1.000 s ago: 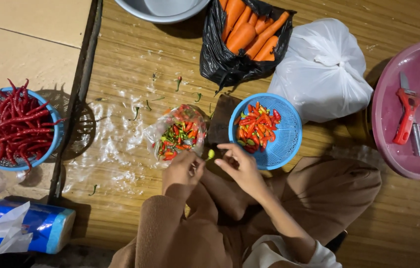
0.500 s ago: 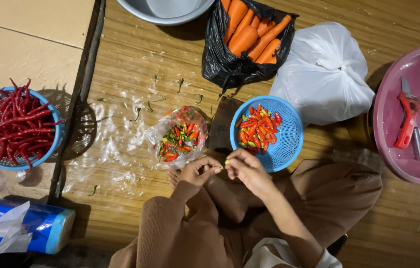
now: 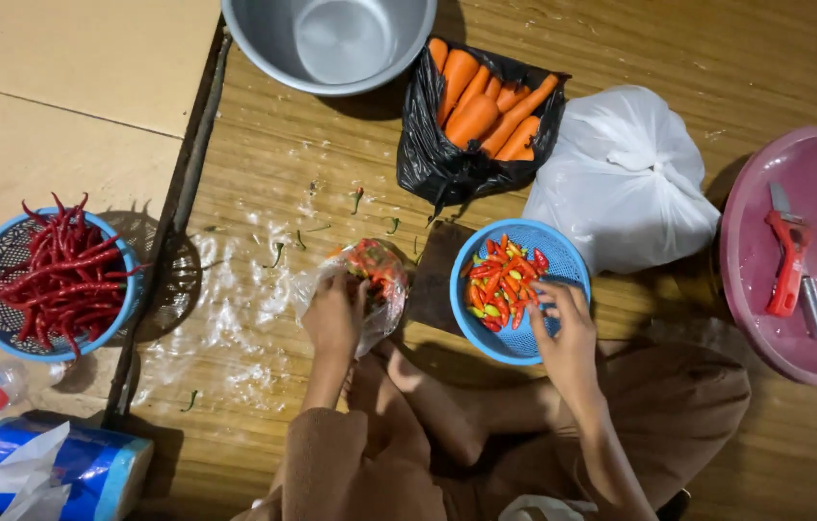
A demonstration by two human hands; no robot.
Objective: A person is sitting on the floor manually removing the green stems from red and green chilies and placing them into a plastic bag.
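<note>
Left hand [image 3: 334, 314] grips the clear chili bag [image 3: 370, 280]; right hand [image 3: 563, 328], fingers loose, reaches into the blue basket [image 3: 563, 256].

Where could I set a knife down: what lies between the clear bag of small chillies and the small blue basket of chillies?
In the head view, a dark brown cutting board fills the gap between the bag and the basket.

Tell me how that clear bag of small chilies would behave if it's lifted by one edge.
The clear bag looks thin and crinkled, so it would probably sag and flop rather than hold shape. It seems only partly filled with small chilies, so likely light. Its mouth appears open where the left hand reaches in, so chilies might spill if tipped.
</note>
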